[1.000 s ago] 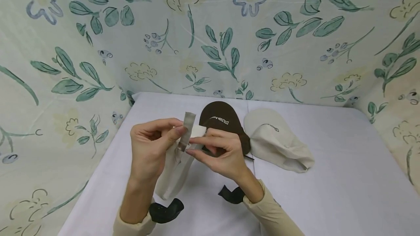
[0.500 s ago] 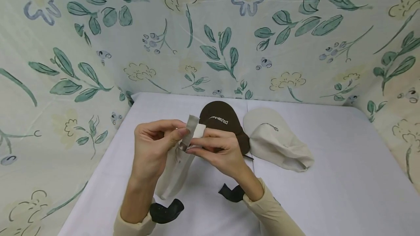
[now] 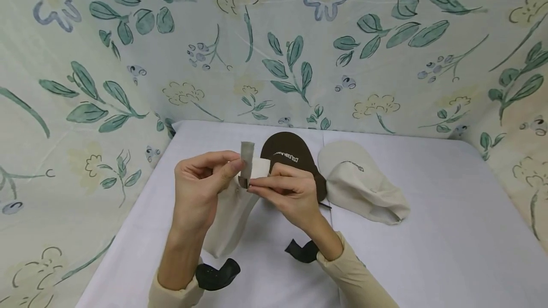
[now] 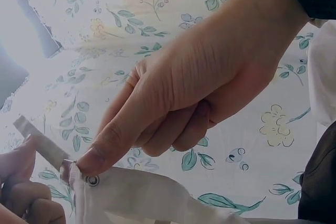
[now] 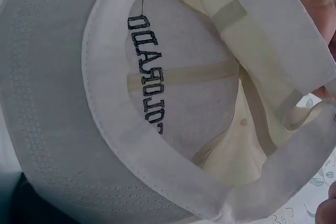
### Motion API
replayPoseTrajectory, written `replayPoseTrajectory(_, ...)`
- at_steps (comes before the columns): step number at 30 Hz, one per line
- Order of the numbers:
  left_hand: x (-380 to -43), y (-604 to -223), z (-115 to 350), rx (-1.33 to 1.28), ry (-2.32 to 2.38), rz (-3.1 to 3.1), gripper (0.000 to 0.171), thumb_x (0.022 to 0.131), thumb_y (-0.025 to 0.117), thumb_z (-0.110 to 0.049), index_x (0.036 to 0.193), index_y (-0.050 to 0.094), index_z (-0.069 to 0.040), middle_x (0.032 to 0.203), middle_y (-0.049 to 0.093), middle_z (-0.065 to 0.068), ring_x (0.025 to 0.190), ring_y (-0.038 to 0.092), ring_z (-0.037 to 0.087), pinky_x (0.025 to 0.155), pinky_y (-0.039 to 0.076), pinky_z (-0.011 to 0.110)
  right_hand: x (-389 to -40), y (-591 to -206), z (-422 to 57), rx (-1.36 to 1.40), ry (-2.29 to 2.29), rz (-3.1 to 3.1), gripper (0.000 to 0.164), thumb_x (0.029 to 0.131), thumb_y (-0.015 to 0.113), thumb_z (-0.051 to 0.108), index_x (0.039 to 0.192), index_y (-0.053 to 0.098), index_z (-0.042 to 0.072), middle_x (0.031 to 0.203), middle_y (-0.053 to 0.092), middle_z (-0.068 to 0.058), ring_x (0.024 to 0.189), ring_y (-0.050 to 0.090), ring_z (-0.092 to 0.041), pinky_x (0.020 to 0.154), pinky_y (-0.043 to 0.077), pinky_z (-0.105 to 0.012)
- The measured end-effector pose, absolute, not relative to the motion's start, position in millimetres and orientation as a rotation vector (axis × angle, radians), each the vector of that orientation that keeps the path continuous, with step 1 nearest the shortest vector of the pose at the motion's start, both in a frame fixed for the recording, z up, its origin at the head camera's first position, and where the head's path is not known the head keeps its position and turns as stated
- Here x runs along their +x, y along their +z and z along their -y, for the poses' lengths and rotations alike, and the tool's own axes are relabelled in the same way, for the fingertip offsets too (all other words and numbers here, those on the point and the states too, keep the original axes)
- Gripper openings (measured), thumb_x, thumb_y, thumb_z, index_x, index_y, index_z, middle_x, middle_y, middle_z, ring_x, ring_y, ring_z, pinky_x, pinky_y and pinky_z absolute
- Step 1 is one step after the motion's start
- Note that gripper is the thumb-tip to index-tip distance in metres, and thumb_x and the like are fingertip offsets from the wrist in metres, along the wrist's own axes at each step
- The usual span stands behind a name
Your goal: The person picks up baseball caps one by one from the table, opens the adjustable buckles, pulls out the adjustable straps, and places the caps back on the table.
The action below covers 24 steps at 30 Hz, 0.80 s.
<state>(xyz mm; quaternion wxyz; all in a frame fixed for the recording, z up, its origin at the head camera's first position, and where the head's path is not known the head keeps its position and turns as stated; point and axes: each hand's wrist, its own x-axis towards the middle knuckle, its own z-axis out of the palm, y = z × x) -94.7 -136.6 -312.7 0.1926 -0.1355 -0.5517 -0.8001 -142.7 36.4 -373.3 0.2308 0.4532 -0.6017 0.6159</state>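
Between both hands hangs a cream baseball cap (image 3: 229, 225). Its underside and sweatband (image 5: 105, 66) fill the right wrist view, with the dark lettering seen reversed from inside. My left hand (image 3: 199, 189) pinches the grey adjuster strap (image 3: 246, 158) between thumb and fingers, and the strap's free end points upward. My right hand (image 3: 293, 194) pinches the cap's back band by the metal buckle (image 3: 243, 182). In the left wrist view, the right thumb presses beside a metal eyelet (image 4: 92, 180), while the left fingers (image 4: 18, 163) hold the strap at the lower left.
Behind the right hand lies a dark brown cap (image 3: 287, 151) with white lettering. A second cream cap (image 3: 361, 179) lies to its right. Both are on the white-covered table (image 3: 449, 213), with a floral cloth (image 3: 274, 51) hanging behind.
The strap first leaned right, then swung back to nearly upright. Both hands have shifted slightly and keep their pinch. The cap's hanging part has turned a little, showing more of its smooth side.
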Motion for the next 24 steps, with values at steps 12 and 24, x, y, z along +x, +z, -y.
replayPoseTrajectory(12, -89.5, -309.2, 129.7, -0.202, -1.951, 1.761, 0.015, 0.081, 0.086, -0.001, 0.095, 0.082, 0.003, 0.048, 0.044, -0.001, 0.048, 0.027, 0.01, 0.044, 0.017, 0.025, -142.3, -373.9, -36.6, 1.071, 1.638, 1.642, 0.016, 0.077, 0.083, -0.012, 0.091, 0.081, -0.004, 0.059, 0.043, 0.002, 0.055, 0.037, -0.004, 0.05, 0.03, -0.017)
replayPoseTrajectory(24, -82.2, -313.7, 121.5, -0.329, -1.552, 1.958, 0.019, 0.083, 0.084, 0.002, 0.102, 0.082, 0.0, 0.052, 0.032, -0.001, 0.049, 0.025, 0.006, 0.044, 0.02, 0.024, -140.4, -371.6, -37.0, 0.874, 1.651, 1.644, 0.015, 0.076, 0.085, -0.011, 0.088, 0.082, -0.003, 0.057, 0.041, 0.003, 0.054, 0.035, -0.004, 0.048, 0.026, -0.021)
